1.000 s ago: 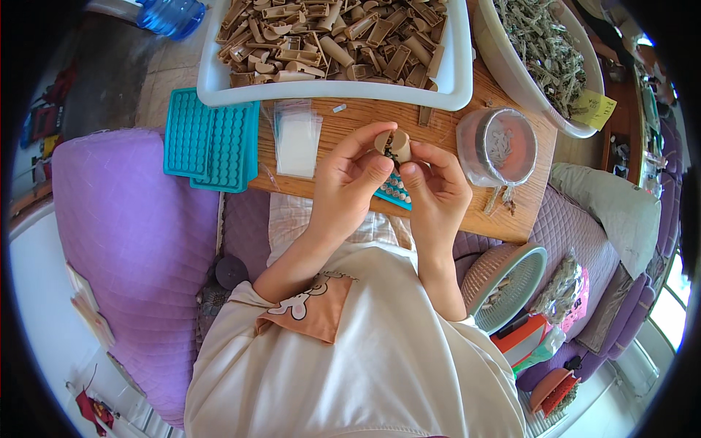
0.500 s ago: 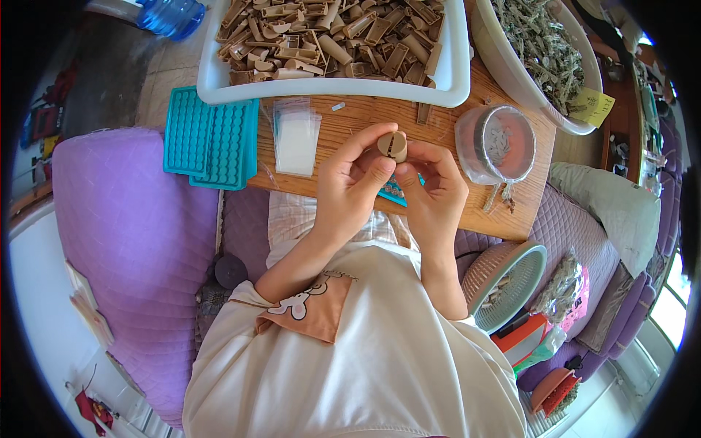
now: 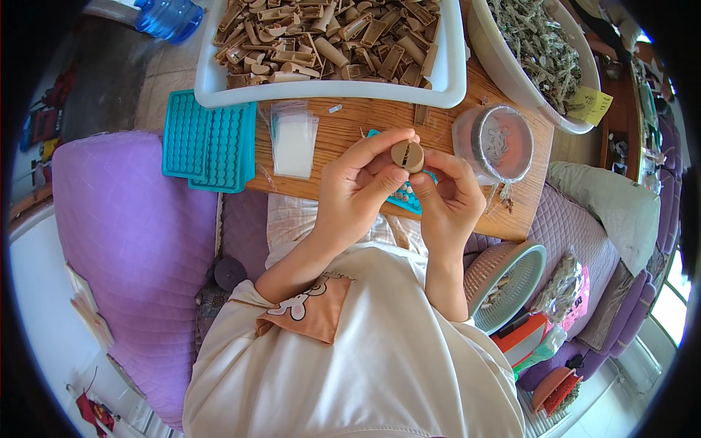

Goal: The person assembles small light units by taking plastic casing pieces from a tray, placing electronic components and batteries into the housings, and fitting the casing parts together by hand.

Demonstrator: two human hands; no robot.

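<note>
A small brown plastic cylinder (image 3: pixel 407 156) with a slot across its round end is held up above the table's near edge. My left hand (image 3: pixel 358 179) pinches it from the left with thumb and fingers. From the other side, the fingertips of my right hand (image 3: pixel 450 191) close on it as well. Partly hidden beneath the hands lies a teal tray (image 3: pixel 404 201) with small light pieces in its pockets. Past my hands stands a white tub (image 3: pixel 328 93) heaped with brown plastic parts (image 3: pixel 332 51) of a similar colour.
Stacked teal trays (image 3: pixel 208 146) and clear plastic bags (image 3: pixel 294 142) lie on the wooden table (image 3: pixel 332 164) at left. A clear round container (image 3: pixel 496 146) with small white pieces stands at right. Behind it is a basin (image 3: pixel 540 69) of tangled grey-green parts. A basket (image 3: pixel 507 285) sits lower right.
Both hands have shifted slightly right and nearer with the brown cylinder. Its slotted end now faces up more fully, and more of the teal tray beneath shows.
</note>
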